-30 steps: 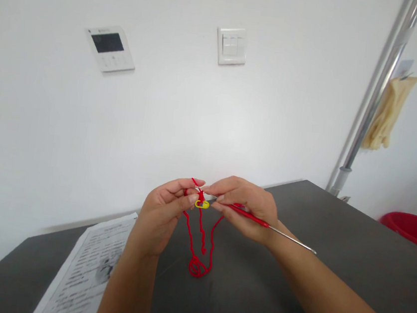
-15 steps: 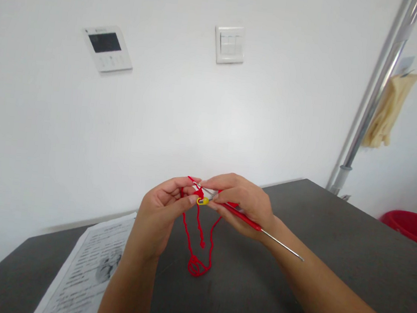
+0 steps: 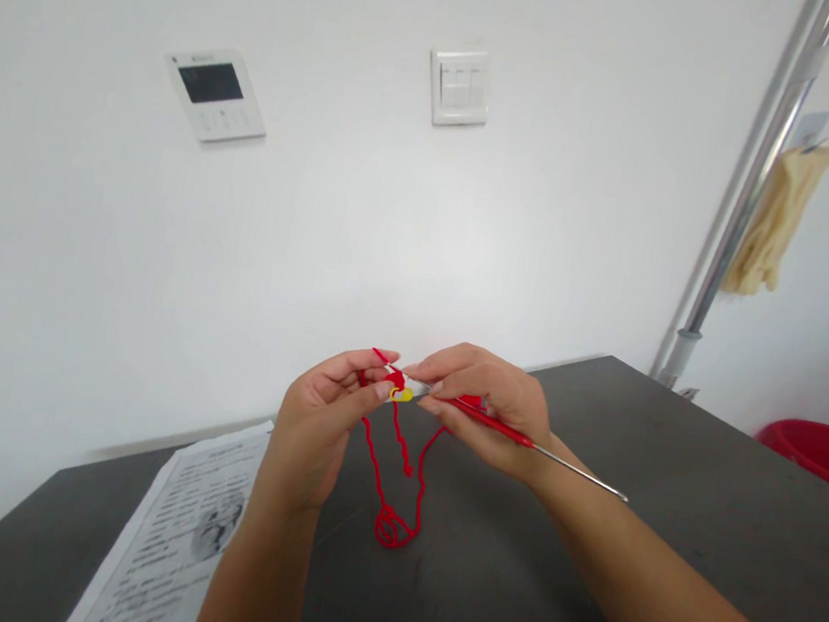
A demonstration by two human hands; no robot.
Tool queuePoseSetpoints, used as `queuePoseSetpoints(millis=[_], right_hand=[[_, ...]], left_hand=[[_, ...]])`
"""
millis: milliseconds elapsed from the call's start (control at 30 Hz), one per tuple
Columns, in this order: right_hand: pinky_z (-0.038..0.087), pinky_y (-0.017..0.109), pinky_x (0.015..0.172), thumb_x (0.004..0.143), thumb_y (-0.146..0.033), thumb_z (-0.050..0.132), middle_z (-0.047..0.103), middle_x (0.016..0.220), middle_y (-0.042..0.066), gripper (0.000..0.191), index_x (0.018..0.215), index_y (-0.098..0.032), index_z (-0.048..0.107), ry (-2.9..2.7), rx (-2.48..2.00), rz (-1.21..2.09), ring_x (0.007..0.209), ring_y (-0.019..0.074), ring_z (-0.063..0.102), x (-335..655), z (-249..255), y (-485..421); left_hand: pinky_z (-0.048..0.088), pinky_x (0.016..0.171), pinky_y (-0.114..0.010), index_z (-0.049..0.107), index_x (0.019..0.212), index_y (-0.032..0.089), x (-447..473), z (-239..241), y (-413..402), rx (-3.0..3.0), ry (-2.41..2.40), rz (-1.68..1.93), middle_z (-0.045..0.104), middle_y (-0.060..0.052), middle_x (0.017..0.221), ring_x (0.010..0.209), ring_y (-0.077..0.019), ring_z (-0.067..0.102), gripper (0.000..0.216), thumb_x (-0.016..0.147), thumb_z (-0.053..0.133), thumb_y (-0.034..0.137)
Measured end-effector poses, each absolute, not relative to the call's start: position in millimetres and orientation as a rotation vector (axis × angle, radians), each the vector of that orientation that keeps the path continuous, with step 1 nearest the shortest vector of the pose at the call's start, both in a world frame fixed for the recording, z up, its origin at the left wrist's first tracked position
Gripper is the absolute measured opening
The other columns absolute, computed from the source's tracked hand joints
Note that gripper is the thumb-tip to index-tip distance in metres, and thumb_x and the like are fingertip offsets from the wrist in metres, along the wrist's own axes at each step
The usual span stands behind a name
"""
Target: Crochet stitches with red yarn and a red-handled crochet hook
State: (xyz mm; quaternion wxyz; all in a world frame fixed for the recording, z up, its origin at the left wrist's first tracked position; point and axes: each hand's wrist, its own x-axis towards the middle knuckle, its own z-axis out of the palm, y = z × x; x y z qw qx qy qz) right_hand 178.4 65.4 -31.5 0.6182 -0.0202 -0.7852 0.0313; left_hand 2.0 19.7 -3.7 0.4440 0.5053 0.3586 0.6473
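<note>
Both bare hands worked close together above the dark table [image 3: 503, 581]. The left hand [image 3: 316, 420] pinched a small red worked piece [image 3: 396, 380] between thumb and fingers; a strand of yarn crossed its raised index finger near the tip. A yellow stitch marker [image 3: 403, 396] sat at the lower edge of the piece, just beside the left thumb tip.

The right hand [image 3: 490, 400] gripped a crochet hook [image 3: 495, 425] much like a pen, thumb and fingers pressed on its red handle. The hook's rear metal shaft slanted down to the right, past the wrist; its front end pointed at the red piece (whether it sat inside a loop could not be told at this size). A patch of red showed behind the right hand, mostly covered by it.

Red yarn [image 3: 388, 530] hung below the hands: one short tail under the piece, and longer strands on either side leading down to a loose coil on the table.

Surroundings: printed sheets [image 3: 211, 488] lay beside the left forearm, partly under it in view. On the wall were a panel with a dark screen [image 3: 218, 97] and a light switch [image 3: 462, 89]. At right stood a metal pole [image 3: 755, 180], with a pale yellow glove [image 3: 780, 223] hanging near it and a red basin [image 3: 821, 455] beyond the table edge.
</note>
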Motion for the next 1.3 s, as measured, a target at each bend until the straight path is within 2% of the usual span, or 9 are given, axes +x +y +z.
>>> queuePoseSetpoints(millis=[200,500,767,967,1300], right_hand=[[0.062,0.029,0.081,0.091,-0.013,0.071,0.079,0.101,0.006,0.012,0.093,-0.023,0.065,-1.753,-0.008,0.344,0.094,0.0160,0.076,177.3,-33.1,66.8],[0.061,0.025,0.078,0.091,-0.013,0.073,0.079,0.100,0.006,0.011,0.093,-0.021,0.066,-1.737,0.025,0.530,0.095,0.0144,0.076,180.2,-31.7,69.9],[0.061,0.031,0.082,0.093,-0.021,0.071,0.080,0.103,0.008,0.008,0.091,-0.020,0.064,-1.832,-0.055,0.582,0.094,0.0165,0.077,189.5,-32.3,74.0],[0.061,0.030,0.082,0.094,-0.016,0.067,0.080,0.107,0.009,0.009,0.088,-0.020,0.061,-1.916,-0.077,0.532,0.098,0.0165,0.077,195.2,-27.7,70.8],[0.060,0.031,0.082,0.094,-0.016,0.064,0.080,0.107,0.008,0.010,0.088,-0.021,0.059,-1.988,-0.150,0.432,0.098,0.0182,0.077,197.3,-22.9,65.2]], left_hand=[[0.052,0.074,-0.022,0.083,0.079,0.020,-1.1,-4.9,17.5,1.294,0.901,1.609,0.079,-0.002,0.077,0.073,-0.0114,0.067,0.016,0.065,0.087,0.018],[0.052,0.075,-0.022,0.083,0.081,0.022,-0.4,-5.7,18.0,1.348,0.955,1.609,0.078,-0.001,0.078,0.075,-0.0116,0.067,0.014,0.068,0.087,0.020],[0.052,0.073,-0.027,0.082,0.086,0.021,-5.3,-5.9,15.3,1.482,1.109,1.614,0.078,-0.002,0.079,0.075,-0.0156,0.068,0.016,0.070,0.084,0.021],[0.052,0.078,-0.031,0.081,0.090,0.021,-3.4,-7.2,12.6,1.582,1.222,1.642,0.078,-0.002,0.083,0.080,-0.0186,0.068,0.017,0.074,0.081,0.022],[0.051,0.078,-0.031,0.080,0.093,0.023,0.4,-9.1,9.7,1.676,1.333,1.665,0.077,-0.001,0.087,0.083,-0.0192,0.067,0.015,0.078,0.078,0.024]])
